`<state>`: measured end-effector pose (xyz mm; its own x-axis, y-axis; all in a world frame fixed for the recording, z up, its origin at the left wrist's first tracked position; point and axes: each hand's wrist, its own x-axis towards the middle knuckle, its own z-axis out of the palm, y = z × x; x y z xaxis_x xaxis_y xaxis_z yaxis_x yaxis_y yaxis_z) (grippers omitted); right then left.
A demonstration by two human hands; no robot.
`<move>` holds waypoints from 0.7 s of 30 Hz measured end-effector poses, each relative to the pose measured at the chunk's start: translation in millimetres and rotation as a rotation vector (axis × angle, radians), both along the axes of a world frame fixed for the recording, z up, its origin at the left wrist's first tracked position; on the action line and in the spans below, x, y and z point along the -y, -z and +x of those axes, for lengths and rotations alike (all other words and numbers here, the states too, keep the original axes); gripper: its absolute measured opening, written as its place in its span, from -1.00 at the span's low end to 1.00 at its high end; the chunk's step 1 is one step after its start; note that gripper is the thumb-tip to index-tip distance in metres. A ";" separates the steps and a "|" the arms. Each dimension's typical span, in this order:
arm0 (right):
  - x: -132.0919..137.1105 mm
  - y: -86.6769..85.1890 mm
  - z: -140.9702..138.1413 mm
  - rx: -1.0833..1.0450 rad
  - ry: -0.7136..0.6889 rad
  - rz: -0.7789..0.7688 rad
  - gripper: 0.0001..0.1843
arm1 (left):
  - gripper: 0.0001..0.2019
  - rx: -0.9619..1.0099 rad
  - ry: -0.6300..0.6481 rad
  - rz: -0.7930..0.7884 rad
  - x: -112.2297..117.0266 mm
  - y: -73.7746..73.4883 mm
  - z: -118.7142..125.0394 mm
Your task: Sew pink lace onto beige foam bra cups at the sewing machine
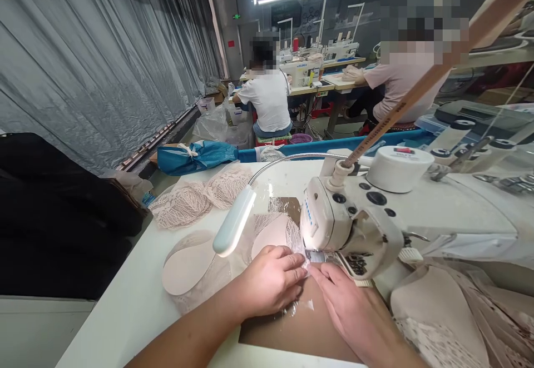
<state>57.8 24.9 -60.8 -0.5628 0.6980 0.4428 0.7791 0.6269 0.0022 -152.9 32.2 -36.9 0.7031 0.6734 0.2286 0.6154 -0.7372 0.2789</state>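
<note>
My left hand lies with curled fingers pressed on a pale lace-covered bra cup piece just left of the needle of the white sewing machine. My right hand rests flat beside it, fingertips at the presser foot, pinning the lace edge on the brown plate. A second foam cup lies on the white table to the left.
A gooseneck lamp hangs over the work. A heap of lace pieces sits at the table's back, more lace cups at right. Black fabric lies left. Two people sit at machines behind.
</note>
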 end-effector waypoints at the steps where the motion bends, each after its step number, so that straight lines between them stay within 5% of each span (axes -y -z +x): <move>1: 0.1 0.2 -0.3 0.016 0.013 0.012 -0.50 | -0.71 0.007 -0.004 0.002 -1.5 0.5 -0.6; 21: -10.8 14.0 14.1 -0.034 -0.221 0.126 -0.65 | -0.70 0.034 -0.316 0.108 -23.1 16.2 -14.4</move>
<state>71.8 35.7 -74.8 -0.6789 0.4981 0.5394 0.6243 0.7783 0.0670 -167.3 55.3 -53.1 0.4538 0.8275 0.3305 0.8102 -0.5376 0.2337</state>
